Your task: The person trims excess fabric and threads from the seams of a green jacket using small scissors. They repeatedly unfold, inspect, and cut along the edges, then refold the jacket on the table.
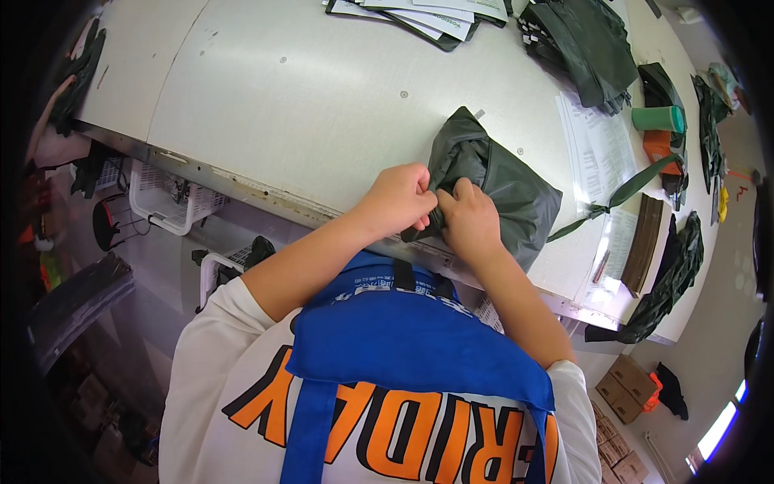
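Note:
A dark grey-green pouch of thin, shiny fabric (520, 189) lies at the table's near edge, bulging and creased. At its left side my left hand (399, 198) is closed, fingers curled and pinching the fabric edge. Close beside it, my right hand (469, 216) also grips the fabric, with its fingers bent into the folds near the pouch's opening. The two hands are almost touching. What the pouch holds, if anything, is hidden.
The white table (282, 105) carries stacked printed packets (427, 16), a pile of dark fabric (584, 48), paper sheets (597, 145), a knotted green strip (625, 194) and a green cylinder (657, 119). White baskets (165, 202) sit below its edge. Another person's arm (48, 121) shows far left.

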Motion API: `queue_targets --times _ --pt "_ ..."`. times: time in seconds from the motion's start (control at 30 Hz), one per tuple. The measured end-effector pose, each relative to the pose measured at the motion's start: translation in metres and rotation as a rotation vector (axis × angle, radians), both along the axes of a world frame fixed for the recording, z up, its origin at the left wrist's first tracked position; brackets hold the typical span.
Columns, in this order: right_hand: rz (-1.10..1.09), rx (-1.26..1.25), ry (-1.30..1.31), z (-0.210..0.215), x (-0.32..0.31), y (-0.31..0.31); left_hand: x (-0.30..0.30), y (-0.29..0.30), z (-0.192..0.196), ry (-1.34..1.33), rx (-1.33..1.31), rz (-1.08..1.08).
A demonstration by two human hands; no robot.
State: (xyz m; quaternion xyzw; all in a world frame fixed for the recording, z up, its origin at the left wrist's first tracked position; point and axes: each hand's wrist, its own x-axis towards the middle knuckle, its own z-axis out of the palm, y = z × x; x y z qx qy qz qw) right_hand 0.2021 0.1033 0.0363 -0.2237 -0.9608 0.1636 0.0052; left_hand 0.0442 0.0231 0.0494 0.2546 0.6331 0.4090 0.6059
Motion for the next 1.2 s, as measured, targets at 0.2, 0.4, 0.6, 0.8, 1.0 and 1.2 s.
queue_targets --times 0.2,0.4,0.6,0.8,1.0,1.2 --pt "-0.002 -0.564 0.198 0.014 0.003 0.003 -0.013 -0.005 -0.007 0.25 -0.007 -0.075" --pt "0.164 -0.298 -0.104 0.003 -0.008 -0.005 -0.006 -0.007 0.006 0.156 0.104 -0.169" --pt "0.073 -1.003 0.107 0.002 0.004 0.006 -0.01 -0.008 -0.008 0.038 -0.032 -0.126" --pt "-0.061 -0.243 0.295 0.014 -0.011 0.013 -0.005 -0.018 -0.022 0.571 0.142 -0.251" --pt "0.025 -0.039 -0.057 0.009 -0.011 -0.006 0.002 0.006 -0.041 0.812 0.202 0.036" --pt "0.053 0.031 -0.331 -0.035 -0.023 0.004 0.014 0.027 -0.038 0.715 0.235 -0.142"
